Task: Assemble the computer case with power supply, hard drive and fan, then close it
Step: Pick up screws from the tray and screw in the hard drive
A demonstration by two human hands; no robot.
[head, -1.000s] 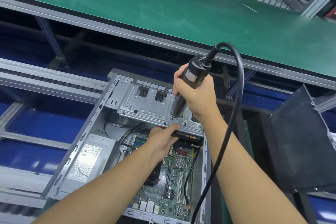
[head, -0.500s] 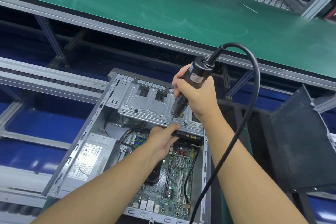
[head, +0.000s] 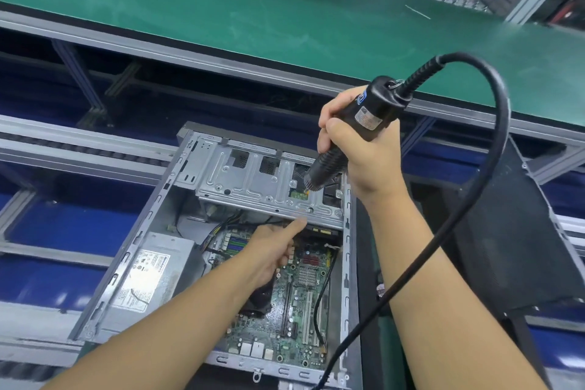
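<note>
Computer case (head: 164,222) lies open; right hand (head: 367,152) grips one screwdriver (head: 376,108); left hand (head: 272,253) points one straight forefinger, holding nothing.

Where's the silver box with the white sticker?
In the head view, the power supply lies inside the open case, against its left wall, left of the motherboard.

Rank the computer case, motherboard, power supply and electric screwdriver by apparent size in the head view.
1. computer case
2. motherboard, though partly covered
3. power supply
4. electric screwdriver, which is nearest the camera, so its look is inflated
</note>
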